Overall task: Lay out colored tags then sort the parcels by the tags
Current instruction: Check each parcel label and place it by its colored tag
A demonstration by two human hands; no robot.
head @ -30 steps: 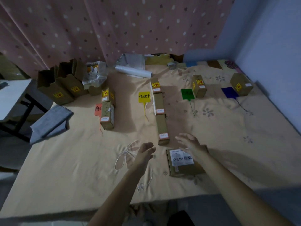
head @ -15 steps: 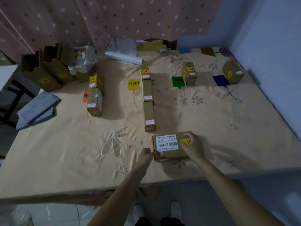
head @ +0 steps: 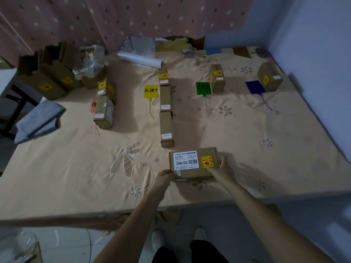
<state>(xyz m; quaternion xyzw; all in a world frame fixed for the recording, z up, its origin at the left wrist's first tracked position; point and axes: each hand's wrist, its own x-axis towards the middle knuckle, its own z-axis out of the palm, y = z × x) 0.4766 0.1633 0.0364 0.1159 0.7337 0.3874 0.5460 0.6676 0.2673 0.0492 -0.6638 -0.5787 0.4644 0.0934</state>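
A flat brown parcel (head: 193,162) with a white label and a yellow sticker lies near the bed's front edge. My left hand (head: 163,180) grips its near left corner and my right hand (head: 223,168) grips its right end. Four tags lie across the bed: an orange tag (head: 93,105), a yellow tag (head: 151,91), a green tag (head: 203,88) and a blue tag (head: 254,87). Two parcels (head: 104,112) stand by the orange tag. Three parcels (head: 165,108) lie in a line beside the yellow tag. One parcel (head: 217,78) stands by the green tag, another (head: 269,76) by the blue tag.
Open cardboard cartons (head: 47,73) and a plastic bag (head: 89,61) stand at the back left, with a roll of clear film (head: 139,59) behind the tags. A grey folded cloth (head: 38,120) hangs over the bed's left edge. A blue wall (head: 313,44) borders the right side.
Both hands came down onto the flat parcel and took hold of it. The parcel has been turned so its label and yellow sticker face up, and the view has tilted down.
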